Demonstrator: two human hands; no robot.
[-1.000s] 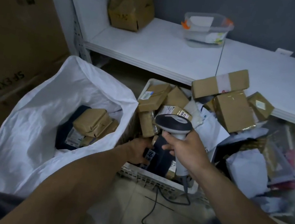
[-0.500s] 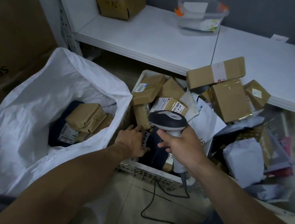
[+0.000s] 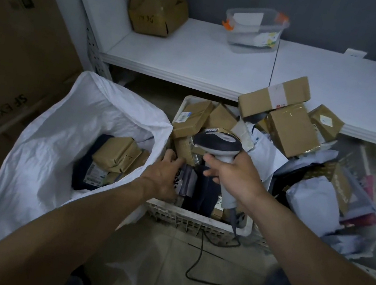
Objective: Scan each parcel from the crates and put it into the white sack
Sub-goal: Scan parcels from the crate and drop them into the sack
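Note:
A white plastic crate on the floor is packed with brown and dark parcels. My left hand reaches into its near left corner and grips the left edge of a dark parcel with a white label. My right hand holds a grey barcode scanner right above that parcel, head pointing left. The open white sack stands left of the crate, touching it. Inside lie brown parcels on a dark labelled one.
More brown boxes and grey mailers pile over a second crate to the right. The scanner cable trails across the floor. A white shelf behind carries a cardboard box and a clear tub. Large cartons stand at left.
My left hand has slid forward and left along the dark parcel, fingers now nearer the brown box. The scanner stays over the same spot. My head has shifted slightly.

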